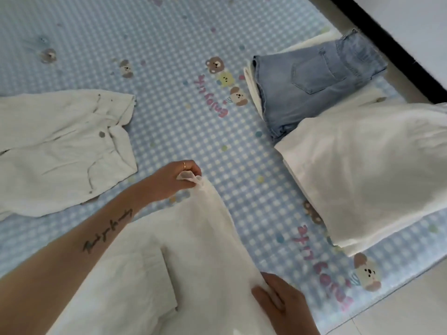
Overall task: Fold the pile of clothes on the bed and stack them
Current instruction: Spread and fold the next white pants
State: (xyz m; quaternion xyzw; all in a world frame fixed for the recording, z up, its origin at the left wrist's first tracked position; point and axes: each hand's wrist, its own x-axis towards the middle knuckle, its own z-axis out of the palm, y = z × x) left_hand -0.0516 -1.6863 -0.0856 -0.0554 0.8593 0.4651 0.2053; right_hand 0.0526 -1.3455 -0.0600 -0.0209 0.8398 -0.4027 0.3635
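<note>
White garment [193, 250] lies at the bed's [169, 32] near edge; left hand [173, 180] pinches its far corner, right hand [285, 303] grips its side. Sheet print reads "Enjoy life" [212, 97].

— What are the hands doing?
— The left hand [173, 180] pinches a corner of the white garment [193, 250] lying at the near edge of the bed [169, 44]; the right hand [283, 301] grips its right edge.
— And elsewhere?
— Cream trousers [60, 151] lie unfolded at the left edge. Folded jeans [314, 81] and a folded white stack [367, 165] sit along the right edge.
</note>
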